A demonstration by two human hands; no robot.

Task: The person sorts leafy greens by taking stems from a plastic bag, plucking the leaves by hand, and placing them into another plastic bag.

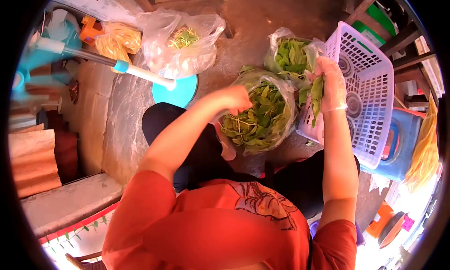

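Note:
My right hand [331, 80], in a clear plastic glove, grips a small bunch of green leaves [317, 94] that hangs down beside the crate. My bare left hand [236, 99] is above the left edge of an open plastic bag of leafy greens [260, 113]; its fingers are curled, and whatever may be in them is hidden. Thin pale stems show among the leaves in this bag. Just behind it stands a second clear bag of greens [291, 57], partly covered by the gloved hand. A white slatted plastic crate [385, 89] leans to the right of my right hand.
Further left, a clear bag [157, 47] holds yellowish stem trimmings [184, 37]. Near it are a turquoise round base [186, 89] and a pole [89, 55] crossing from the left. A blue container [407, 129] stands under the crate. Wooden legs edge the right side.

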